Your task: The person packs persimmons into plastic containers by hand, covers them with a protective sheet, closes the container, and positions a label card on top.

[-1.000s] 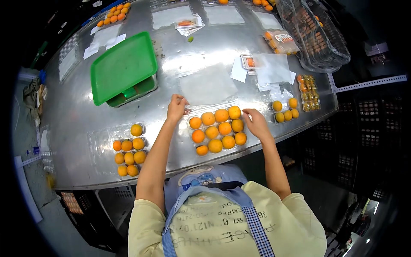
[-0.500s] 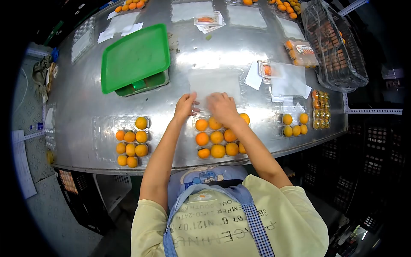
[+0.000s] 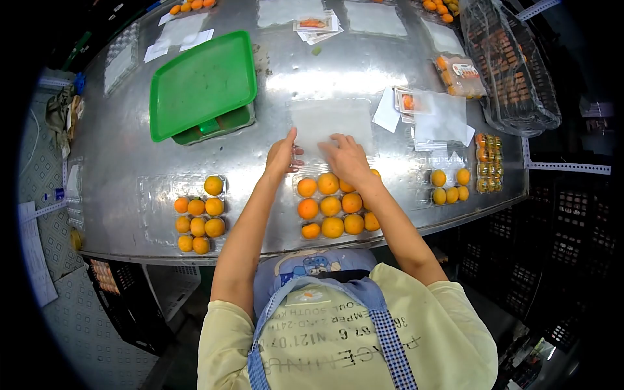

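Directly before me lies a clear plastic tray with rows of round orange fruits [image 3: 332, 207]. Its lid, folded back on the far side, has a white sheet [image 3: 331, 123] in it. At the lid's left edge is my left hand [image 3: 282, 155], fingers apart and nothing seen in its grasp. My right hand [image 3: 347, 157] rests at the near right part of the sheet, fingers spread and slightly blurred. Its forearm hides some fruits on the tray's right side.
A green tray [image 3: 205, 84] sits tilted on a container at the left. Another clear pack [image 3: 156, 208] holds several orange fruits. To the right are a part-filled pack [image 3: 450, 186], a white sheet [image 3: 442, 117], printed cards [image 3: 407, 102] and a plastic-lined black crate [image 3: 510, 71].
My right hand has shifted slightly right, its fingers spreading over the near edge of the sheet. My left hand stays at the lid's left side. The view has tilted a little.
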The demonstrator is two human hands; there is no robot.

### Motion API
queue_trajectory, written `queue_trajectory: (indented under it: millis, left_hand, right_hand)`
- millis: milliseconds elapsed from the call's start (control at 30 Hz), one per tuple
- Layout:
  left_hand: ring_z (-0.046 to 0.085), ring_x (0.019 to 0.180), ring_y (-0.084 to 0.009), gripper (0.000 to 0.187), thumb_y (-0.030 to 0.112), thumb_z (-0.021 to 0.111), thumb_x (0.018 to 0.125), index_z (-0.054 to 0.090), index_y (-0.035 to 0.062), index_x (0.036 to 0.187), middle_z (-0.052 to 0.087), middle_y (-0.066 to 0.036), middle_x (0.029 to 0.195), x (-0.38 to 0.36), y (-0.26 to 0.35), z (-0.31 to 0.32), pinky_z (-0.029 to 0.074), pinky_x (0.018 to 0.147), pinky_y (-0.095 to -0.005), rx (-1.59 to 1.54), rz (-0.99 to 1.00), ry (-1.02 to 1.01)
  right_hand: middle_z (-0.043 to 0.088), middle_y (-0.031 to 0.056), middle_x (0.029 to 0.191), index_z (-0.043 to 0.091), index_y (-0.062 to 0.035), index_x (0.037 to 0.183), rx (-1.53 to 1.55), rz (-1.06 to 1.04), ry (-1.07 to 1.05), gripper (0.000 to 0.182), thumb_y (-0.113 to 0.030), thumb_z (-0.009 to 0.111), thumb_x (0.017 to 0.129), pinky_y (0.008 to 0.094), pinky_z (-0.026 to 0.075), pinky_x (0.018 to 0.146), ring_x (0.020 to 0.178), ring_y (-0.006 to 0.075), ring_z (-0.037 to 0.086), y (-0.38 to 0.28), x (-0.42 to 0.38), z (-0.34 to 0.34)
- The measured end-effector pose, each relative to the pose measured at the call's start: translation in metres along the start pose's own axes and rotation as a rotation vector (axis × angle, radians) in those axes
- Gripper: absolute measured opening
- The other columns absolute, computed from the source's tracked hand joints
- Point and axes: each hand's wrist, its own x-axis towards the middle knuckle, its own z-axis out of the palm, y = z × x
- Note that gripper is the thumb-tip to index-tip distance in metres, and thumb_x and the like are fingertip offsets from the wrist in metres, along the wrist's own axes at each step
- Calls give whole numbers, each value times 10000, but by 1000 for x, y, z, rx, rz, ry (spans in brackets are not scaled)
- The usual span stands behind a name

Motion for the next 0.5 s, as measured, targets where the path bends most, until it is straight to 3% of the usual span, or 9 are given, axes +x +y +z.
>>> queue_trajectory:
  millis: [100, 200, 300, 500]
  left_hand:
    - [648, 581, -210, 619, 556, 556, 793, 625, -31, 974, 685, -130, 879, 4, 16, 10, 497, 573, -315, 363, -27, 101]
    - [657, 576, -194, 552, 516, 597, 768, 646, -19, 898, 690, -123, 812, 1, 20, 16, 494, 591, -305, 585, 31, 151]
    - [645, 591, -197, 460, 357, 725, 745, 600, -34, 952, 655, -153, 847, 9, 12, 11, 509, 496, -291, 562, 93, 107]
    - [640, 601, -183, 401, 74, 722, 737, 545, -42, 1077, 625, -109, 872, 30, -20, -1, 514, 494, -255, 263, 167, 58]
  right_hand:
    - [517, 91, 1185, 632, -180, 1118, -42, -5, -35, 303, -183, 634, 815, 435, 449, 760, 1018, 277, 513, -8, 4, -6]
    - [510, 92, 1193, 628, -183, 1128, -48, -18, -57, 306, -208, 634, 823, 431, 455, 759, 1010, 274, 513, -11, 5, -8]
    - [506, 90, 1193, 625, -184, 1137, -72, 1, -69, 308, -229, 629, 833, 432, 461, 759, 1012, 270, 512, -8, 5, -6]
    - [508, 87, 1202, 621, -182, 1145, -67, 20, -53, 317, -243, 630, 834, 431, 469, 747, 1029, 272, 509, 0, 5, -4]
